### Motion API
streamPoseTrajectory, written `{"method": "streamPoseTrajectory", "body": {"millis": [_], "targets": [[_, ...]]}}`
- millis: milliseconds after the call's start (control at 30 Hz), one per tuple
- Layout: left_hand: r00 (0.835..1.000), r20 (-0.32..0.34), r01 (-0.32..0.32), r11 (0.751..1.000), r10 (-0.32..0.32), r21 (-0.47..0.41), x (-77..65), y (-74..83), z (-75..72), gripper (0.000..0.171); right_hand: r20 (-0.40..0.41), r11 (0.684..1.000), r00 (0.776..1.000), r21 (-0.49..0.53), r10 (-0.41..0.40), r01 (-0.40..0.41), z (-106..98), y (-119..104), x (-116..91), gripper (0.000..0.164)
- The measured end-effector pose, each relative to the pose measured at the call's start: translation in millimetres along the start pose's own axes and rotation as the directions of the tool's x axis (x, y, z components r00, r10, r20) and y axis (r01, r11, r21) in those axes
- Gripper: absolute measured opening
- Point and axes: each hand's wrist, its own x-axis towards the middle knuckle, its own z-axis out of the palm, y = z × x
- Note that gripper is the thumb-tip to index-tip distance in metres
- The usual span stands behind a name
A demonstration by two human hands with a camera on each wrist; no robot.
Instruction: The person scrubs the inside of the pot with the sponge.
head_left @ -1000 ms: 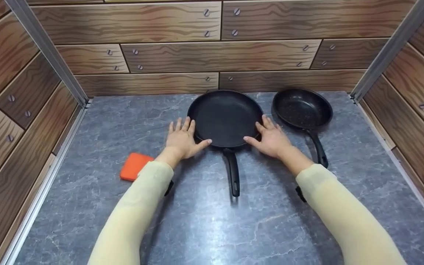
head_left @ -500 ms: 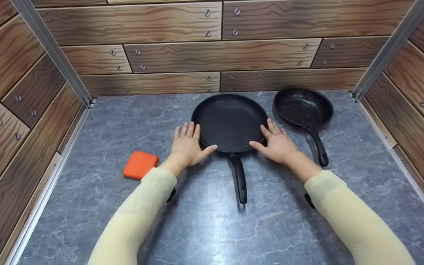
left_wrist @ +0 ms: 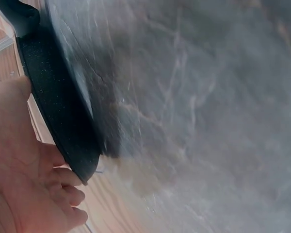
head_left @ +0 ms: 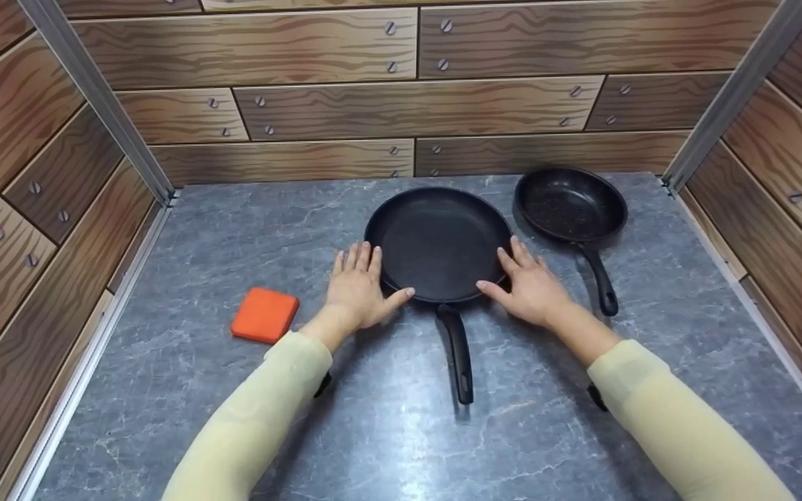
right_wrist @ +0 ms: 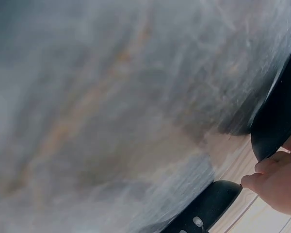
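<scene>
A large black frying pan (head_left: 441, 240) lies on the grey marbled table, its handle (head_left: 458, 358) toward me. My left hand (head_left: 356, 292) rests against the pan's left side, fingers straight and thumb stretched along the near rim. On the opposite side my right hand (head_left: 532, 289) touches the rim in the same way, fingers spread. From the left wrist, the pan's outer wall (left_wrist: 58, 97) shows with the thumb and fingertips at its edge. In the right wrist view the fingers lie at the rim of the pan (right_wrist: 280, 104).
A smaller black frying pan (head_left: 571, 205) stands at the back right, close to my right hand, its handle pointing nearer. An orange square block (head_left: 265, 314) lies left of my left forearm. Wood-patterned walls (head_left: 324, 108) border the table at the back and sides.
The large frying pan has slid toward me and slightly right, away from the back wall, with both hands moving along at its sides. The smaller pan and orange block stayed put.
</scene>
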Motion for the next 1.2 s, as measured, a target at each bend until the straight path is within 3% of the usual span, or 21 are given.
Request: {"method": "streamPoseTrajectory", "body": {"millis": [700, 1200], "targets": [[0.999, -0.039, -0.036, 0.998, 0.034, -0.061, -19.3, 12.1, 5.3, 0.112, -0.019, 1.0, 1.0, 0.008, 0.003, -0.003, 0, -1, -30, 0.098], [0.998, -0.045, -0.042, 0.997, 0.04, -0.059, -25.0, 15.1, 6.7, 0.113, -0.021, 1.0, 1.0, -0.011, -0.002, 0.002, 0, -1, -37, 0.101]]}}
